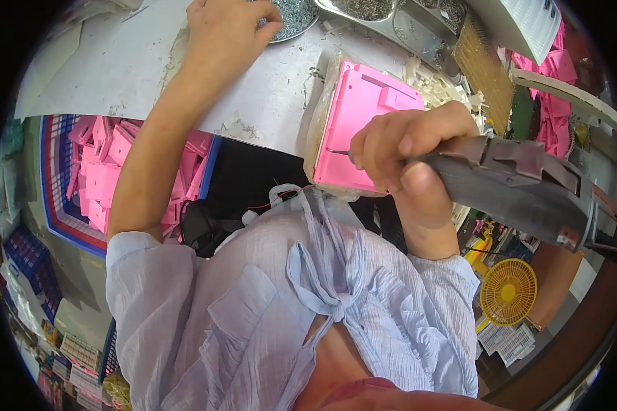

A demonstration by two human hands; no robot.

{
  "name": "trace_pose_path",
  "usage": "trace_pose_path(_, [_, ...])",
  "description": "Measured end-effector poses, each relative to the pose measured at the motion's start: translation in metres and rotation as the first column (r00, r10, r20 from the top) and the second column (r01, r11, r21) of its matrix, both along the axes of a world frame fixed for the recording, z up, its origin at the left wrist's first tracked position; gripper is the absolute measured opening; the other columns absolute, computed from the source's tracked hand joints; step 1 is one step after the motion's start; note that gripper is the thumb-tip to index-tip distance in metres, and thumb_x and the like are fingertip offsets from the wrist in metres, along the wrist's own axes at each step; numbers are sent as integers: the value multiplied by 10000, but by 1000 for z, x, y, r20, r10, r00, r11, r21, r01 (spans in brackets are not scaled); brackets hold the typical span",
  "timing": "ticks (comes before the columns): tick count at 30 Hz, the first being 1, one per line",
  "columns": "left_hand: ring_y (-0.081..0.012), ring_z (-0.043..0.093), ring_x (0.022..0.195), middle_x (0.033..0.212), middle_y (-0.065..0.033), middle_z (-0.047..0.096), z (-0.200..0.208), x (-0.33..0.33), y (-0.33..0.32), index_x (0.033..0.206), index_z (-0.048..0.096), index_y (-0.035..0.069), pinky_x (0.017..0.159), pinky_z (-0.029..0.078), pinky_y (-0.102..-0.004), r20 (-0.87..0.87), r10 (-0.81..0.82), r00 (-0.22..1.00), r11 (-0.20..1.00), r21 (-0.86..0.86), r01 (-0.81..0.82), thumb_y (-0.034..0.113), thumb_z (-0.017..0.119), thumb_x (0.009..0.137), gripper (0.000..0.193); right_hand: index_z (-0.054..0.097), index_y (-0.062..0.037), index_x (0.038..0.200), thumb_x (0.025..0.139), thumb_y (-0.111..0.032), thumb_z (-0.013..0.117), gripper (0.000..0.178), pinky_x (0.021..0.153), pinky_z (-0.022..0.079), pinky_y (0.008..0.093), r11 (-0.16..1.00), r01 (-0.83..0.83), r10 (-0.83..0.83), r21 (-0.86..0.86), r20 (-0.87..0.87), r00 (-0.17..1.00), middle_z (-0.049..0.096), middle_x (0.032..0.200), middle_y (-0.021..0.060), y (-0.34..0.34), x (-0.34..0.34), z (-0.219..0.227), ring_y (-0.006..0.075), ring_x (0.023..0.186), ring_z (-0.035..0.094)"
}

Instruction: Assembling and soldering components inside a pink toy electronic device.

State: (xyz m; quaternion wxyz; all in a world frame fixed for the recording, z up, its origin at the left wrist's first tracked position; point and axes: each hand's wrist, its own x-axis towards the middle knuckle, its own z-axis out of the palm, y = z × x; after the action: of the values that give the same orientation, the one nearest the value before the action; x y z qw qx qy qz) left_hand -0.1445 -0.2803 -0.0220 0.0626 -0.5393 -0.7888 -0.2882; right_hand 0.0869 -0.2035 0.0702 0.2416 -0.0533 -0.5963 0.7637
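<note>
My right hand [418, 147] is wrapped round a dark grey electric screwdriver [514, 185]. Its thin bit [337, 151] points left, with the tip at the left edge of a pink plastic panel [363, 103]; whether it touches a screw is too small to tell. The panel lies on a block wrapped in clear film [319, 130] at the table's near edge. Up at the top, my left hand [230, 31] is beside a round metal dish of small silvery screws [291, 17]. Its fingers are curled, partly cut off by the picture's edge, and anything between them is hidden.
Metal trays [408, 31] of small hardware stand at the back, with white plastic parts [452, 92] heaped right of the panel. A blue crate [212, 168] of pink parts sits below my left forearm. Lower right is a yellow round basket [508, 274].
</note>
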Motion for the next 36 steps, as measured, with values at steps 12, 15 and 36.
trace_pose_path(12, [-305, 629, 923, 876, -92, 670, -11, -10, 2, 899, 677, 95, 873, 418, -492, -124, -23, 992, 999, -42, 18, 246, 672, 891, 151, 500, -54, 956, 948, -70, 675, 176, 555, 445, 355, 895, -141, 109, 423, 99, 989, 546, 709, 84, 0, 4, -17, 193, 589, 512])
trace_pose_path(15, [-215, 611, 921, 956, 29, 693, 0, 19, -18, 940, 708, 176, 866, 383, -439, -86, -182, 979, 976, 106, 191, 264, 771, 832, 153, 502, -79, 1010, 977, -202, 678, 217, 511, 439, 337, 930, -129, 137, 345, 0, 991, 540, 692, 53, 14, 2, -2, 170, 549, 502])
trace_pose_path(36, [-214, 593, 1275, 1365, -39, 661, 19, 99, -55, 1192, 703, 108, 885, 346, -435, 277, -608, 744, 790, 121, 601, 121, 715, 764, 428, 522, -10, 949, 905, -112, 734, 239, 526, 472, 358, 997, -70, 77, 39, -218, 973, 556, 650, 87, -18, 27, -9, 203, 537, 546])
